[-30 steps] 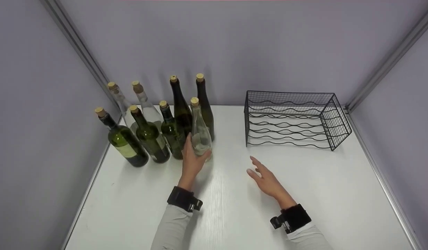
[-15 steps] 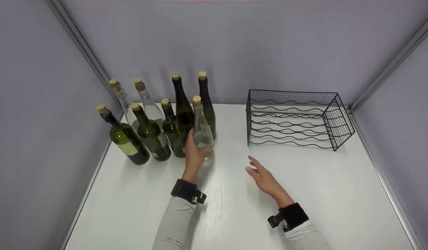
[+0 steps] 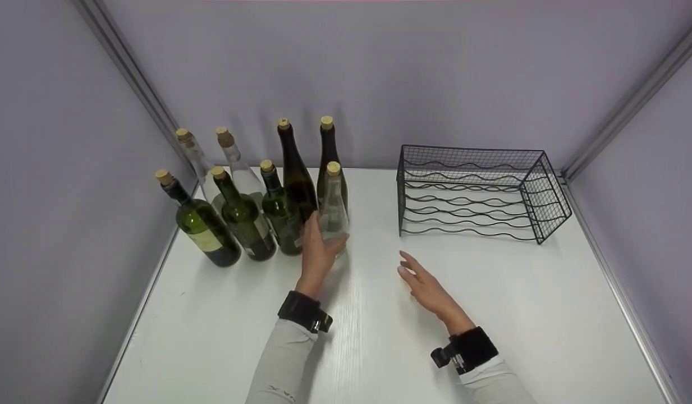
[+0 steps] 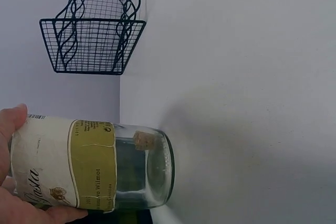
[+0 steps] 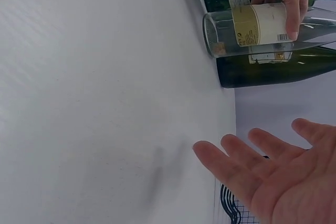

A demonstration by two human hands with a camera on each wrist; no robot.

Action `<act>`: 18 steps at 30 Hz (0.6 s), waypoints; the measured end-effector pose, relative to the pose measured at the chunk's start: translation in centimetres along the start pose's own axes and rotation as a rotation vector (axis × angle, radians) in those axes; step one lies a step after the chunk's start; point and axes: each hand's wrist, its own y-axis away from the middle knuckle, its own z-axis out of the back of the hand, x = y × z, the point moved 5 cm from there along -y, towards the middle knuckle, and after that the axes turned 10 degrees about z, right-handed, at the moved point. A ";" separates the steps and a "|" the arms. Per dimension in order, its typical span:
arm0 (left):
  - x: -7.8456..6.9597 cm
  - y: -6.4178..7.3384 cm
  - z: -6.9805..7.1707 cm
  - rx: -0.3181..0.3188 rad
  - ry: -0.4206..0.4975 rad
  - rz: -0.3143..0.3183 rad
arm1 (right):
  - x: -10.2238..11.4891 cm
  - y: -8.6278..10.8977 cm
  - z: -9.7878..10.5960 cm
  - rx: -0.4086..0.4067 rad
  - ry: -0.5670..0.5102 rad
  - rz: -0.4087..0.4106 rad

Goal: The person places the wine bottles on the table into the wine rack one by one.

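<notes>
My left hand [image 3: 317, 255] grips the lower body of a clear glass wine bottle [image 3: 335, 216], corked at the neck. A cream and yellow label covers the bottle [image 4: 94, 163] in the left wrist view, and a loose cork piece [image 4: 144, 140] shows inside near its base. Beside that hand stand a green wine bottle [image 3: 284, 216] and a tall dark bottle [image 3: 299, 185]; another dark bottle [image 3: 329, 148] is partly hidden behind the clear one. My right hand [image 3: 435, 294] hovers over the table with fingers extended and holds nothing.
A black wire wine rack [image 3: 402, 207] with wavy bars stands at the back right. Two green bottles [image 3: 202, 227] [image 3: 244, 219] and two clear bottles [image 3: 197, 160] [image 3: 242, 174] are grouped at the left. Grey walls [image 3: 379, 73] enclose the white table [image 3: 357, 348].
The clear bottle's corked top has tipped right and slightly toward me in my left hand's grip. The right hand has hardly moved.
</notes>
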 end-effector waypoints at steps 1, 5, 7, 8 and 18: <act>-0.2 0.1 -0.1 -0.009 -0.018 -0.038 | 0.0 0.0 0.0 -0.001 -0.014 -0.003; -0.9 0.7 -0.7 -0.042 -0.078 -0.173 | 0.4 0.1 0.2 -0.005 -0.074 -0.013; -1.3 0.9 -1.0 -0.053 -0.093 -0.232 | 0.6 0.1 0.4 -0.010 -0.110 -0.016; -1.5 1.0 -1.2 -0.056 -0.098 -0.256 | 0.8 0.2 0.5 -0.012 -0.128 -0.016; -2.3 2.2 -2.4 -0.093 -0.216 -0.442 | 2.5 0.5 1.8 0.005 -0.303 -0.010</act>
